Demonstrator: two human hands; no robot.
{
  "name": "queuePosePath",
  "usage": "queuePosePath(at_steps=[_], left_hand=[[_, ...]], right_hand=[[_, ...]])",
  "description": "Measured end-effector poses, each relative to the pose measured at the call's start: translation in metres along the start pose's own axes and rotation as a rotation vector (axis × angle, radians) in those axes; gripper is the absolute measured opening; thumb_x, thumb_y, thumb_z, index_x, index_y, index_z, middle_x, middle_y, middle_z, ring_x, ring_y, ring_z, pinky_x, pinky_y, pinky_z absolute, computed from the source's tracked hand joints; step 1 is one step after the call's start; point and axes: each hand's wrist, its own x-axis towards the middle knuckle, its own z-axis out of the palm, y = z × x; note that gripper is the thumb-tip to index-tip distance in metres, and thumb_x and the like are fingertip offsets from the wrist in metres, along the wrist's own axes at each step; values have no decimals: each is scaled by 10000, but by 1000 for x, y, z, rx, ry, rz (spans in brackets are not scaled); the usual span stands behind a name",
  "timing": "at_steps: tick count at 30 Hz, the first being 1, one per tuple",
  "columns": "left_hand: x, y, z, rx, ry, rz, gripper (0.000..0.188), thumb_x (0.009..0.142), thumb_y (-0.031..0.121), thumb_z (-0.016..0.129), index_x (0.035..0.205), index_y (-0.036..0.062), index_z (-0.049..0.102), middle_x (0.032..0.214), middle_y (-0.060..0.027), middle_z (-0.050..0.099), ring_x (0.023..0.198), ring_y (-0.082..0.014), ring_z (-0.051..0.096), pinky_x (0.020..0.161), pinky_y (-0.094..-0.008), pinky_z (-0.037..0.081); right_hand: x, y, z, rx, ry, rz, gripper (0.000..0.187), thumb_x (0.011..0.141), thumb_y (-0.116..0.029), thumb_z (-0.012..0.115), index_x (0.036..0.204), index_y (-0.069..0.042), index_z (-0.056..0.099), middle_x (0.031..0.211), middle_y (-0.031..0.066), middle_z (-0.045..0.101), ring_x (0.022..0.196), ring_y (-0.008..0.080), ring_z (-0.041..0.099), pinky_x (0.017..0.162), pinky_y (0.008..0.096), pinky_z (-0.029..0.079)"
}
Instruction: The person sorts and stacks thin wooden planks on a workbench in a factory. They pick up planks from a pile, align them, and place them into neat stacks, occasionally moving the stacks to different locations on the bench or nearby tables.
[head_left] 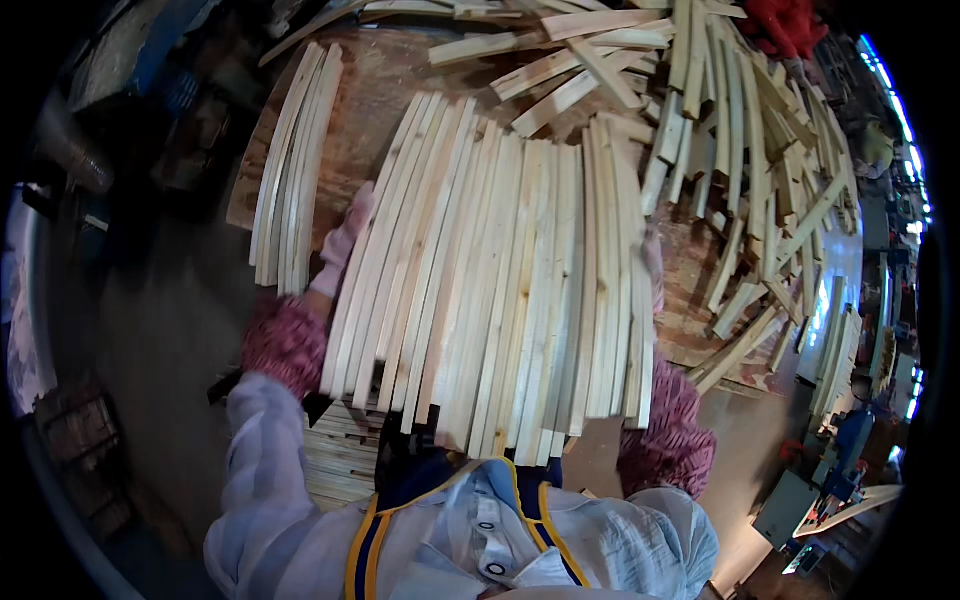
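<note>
A wide row of pale wooden strips [500, 270] lies side by side in front of my body, their near ends uneven and close to my apron. My left hand [343, 240] presses along the row's left side, its fingers pointing away from me. On the opposite side my right hand [654, 268] holds the row's right edge; most of it is hidden behind the strips. The row is clamped between both hands and overhangs the near edge of the worktable. Maroon patterned sleeve covers [285, 347] wrap both forearms.
A smaller group of strips [293, 170] lies on the brown wooden tabletop [362, 75] at the left. Loose strips [765, 170] are heaped along the far and right sides. More strips [345, 455] are stacked low by my left side. A red object [783, 28] is at the far right.
</note>
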Motion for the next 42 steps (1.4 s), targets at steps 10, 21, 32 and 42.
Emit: queuePosePath(at_steps=[10,21,32,42], left_hand=[[-13,13,-11,-166,-95,-140,547,963,265,520,1483,175,374,1402,-173,518,1288,-352,493,997,-393,472],[-102,57,21,-1360,-159,-575,1148,690,147,874,1580,183,150,1412,-49,503,1277,-181,473,1072,-333,399],[-88,66,10,-1236,-171,-627,1116,656,111,842,1565,171,197,1354,-64,525,1205,-200,523,1038,-339,438],[-109,50,-14,-1396,-241,-643,820,714,147,819,1426,82,415,1081,-125,642,893,-229,684,732,-361,596]], right_hand=[[-5,15,7,271,-19,2,553,963,-40,531,1483,-185,411,1360,96,585,1185,228,597,996,335,486],[-5,-76,16,-179,-80,298,827,913,-489,608,1528,-53,266,1543,208,319,1431,354,307,1156,400,295],[29,-216,63,-458,-253,-44,692,950,-419,528,1503,-74,297,1565,212,242,1457,356,232,1207,453,162],[13,-217,76,179,-71,-193,688,1002,-455,423,1508,-15,271,1369,259,501,1269,352,491,1061,406,403]])
